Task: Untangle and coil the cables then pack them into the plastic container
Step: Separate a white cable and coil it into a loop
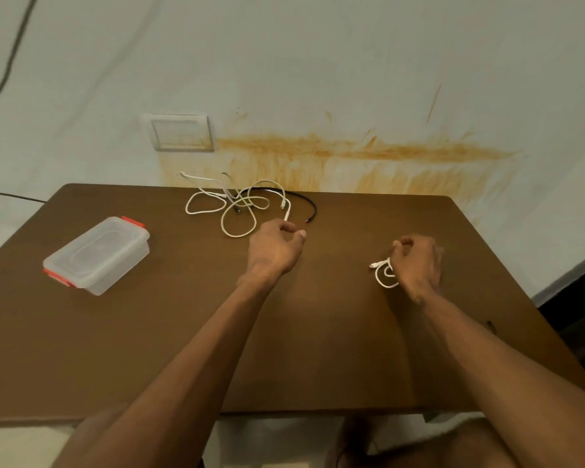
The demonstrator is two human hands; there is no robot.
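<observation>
Right hand (419,261) around coiled cable (384,273)

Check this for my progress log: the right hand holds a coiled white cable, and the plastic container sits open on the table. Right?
Not quite. In the head view the plastic container is closed, its lid on. The rest stands: the right hand holds a coiled white cable, and the container sits on the table.

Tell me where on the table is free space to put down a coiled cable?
Bare: between plastic container and left hand; also the near table edge. Crowded: the far edge, with tangled cables.
</observation>
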